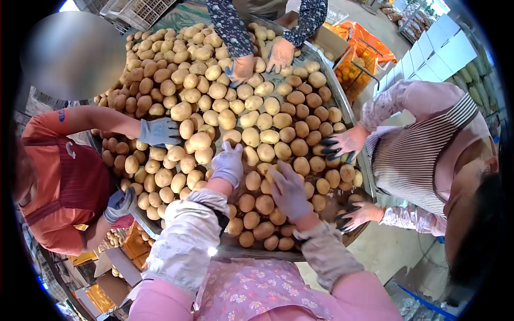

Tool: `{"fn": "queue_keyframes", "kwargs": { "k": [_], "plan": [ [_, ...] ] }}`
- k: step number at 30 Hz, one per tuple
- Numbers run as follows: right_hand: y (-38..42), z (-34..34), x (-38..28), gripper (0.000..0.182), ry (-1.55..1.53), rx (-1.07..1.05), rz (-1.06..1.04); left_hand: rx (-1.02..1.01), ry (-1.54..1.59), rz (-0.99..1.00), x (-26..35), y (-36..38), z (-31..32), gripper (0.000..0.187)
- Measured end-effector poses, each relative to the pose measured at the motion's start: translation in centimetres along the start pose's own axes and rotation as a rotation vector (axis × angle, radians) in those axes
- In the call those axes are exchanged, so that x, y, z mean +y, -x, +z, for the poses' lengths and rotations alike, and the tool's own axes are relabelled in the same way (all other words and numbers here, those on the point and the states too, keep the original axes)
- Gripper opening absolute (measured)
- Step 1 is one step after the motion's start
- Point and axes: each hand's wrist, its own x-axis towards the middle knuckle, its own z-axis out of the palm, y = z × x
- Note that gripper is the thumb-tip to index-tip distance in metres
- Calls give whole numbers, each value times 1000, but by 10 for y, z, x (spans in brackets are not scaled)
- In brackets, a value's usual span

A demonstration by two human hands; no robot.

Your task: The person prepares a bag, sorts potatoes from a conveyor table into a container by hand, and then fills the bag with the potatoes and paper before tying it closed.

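Many potatoes (200, 141) lie in one layer across a wide sorting table with a metal rim (350, 115). My left hand (228, 165), in a pale lilac glove, rests near the middle with its fingers stretched forward, right at a light potato (232, 137). To its right, my right hand (290, 192) wears the same kind of glove. Its fingers curl over a yellowish potato (272, 175), which they partly cover. Rows of browner potatoes (264, 205) lie between and below my two hands.
Co-workers' gloved hands reach in: a grey glove (159, 131) at left, orange gloves (281, 55) at the far side, black-tipped gloves (347, 142) at right. An orange mesh bag (360, 69) stands beyond the far right corner. A plastic crate (142, 12) is at the back left.
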Motion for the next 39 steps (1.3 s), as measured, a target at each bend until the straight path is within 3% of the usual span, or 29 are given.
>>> {"fn": "queue_keyframes", "kwargs": {
  "k": [3,6,9,11,14,15,16,18,20,21,23,25,26,27,30,32,35,38,39],
  "plan": [
    [-17,49,6,48,80,7,14,-83,14,-70,4,-2,8,36],
    [-19,48,6,41,29,21,-78,-171,55,-55,-4,7,-6,41],
    [6,28,20,33,-18,8,-113,-42,377,84,-40,43,5,62],
    [22,13,41,30,80,-27,-148,323,577,314,-63,79,19,66],
    [7,10,50,24,94,-143,-50,-127,1557,-121,-90,155,19,59],
    [-15,10,47,22,47,-41,-133,-250,1795,-252,-97,178,14,61],
    [-47,9,41,21,-3,63,-218,70,1465,83,-108,200,25,61],
    [-117,21,30,29,-28,149,-301,272,1310,250,-118,239,42,58],
    [-186,52,29,33,-6,88,-213,79,1745,-37,-121,271,48,56],
    [-223,51,19,38,-148,-54,-152,-23,1952,-190,-123,284,50,60],
    [-284,83,16,53,-15,-182,-1,-27,2018,-376,-124,304,54,60],
    [-318,109,13,57,66,-329,-20,-7,1980,-463,-123,315,49,65],
    [-321,113,-3,58,241,-371,-29,46,2007,-487,-121,317,48,67],
    [-305,117,-14,55,472,-209,-54,78,2024,-528,-120,318,46,67],
    [-323,93,-61,57,591,-452,211,115,2044,-540,-121,317,45,64],
    [-343,104,-54,56,644,-540,236,98,2032,-517,-126,316,51,58],
    [-340,105,-34,56,602,-500,163,74,2066,-504,-124,307,48,56],
    [-322,97,-24,57,593,-528,16,125,1891,-466,-121,302,61,65],
    [-306,93,-19,58,588,-494,-50,106,2074,-510,-117,302,58,65]
  ]
}}
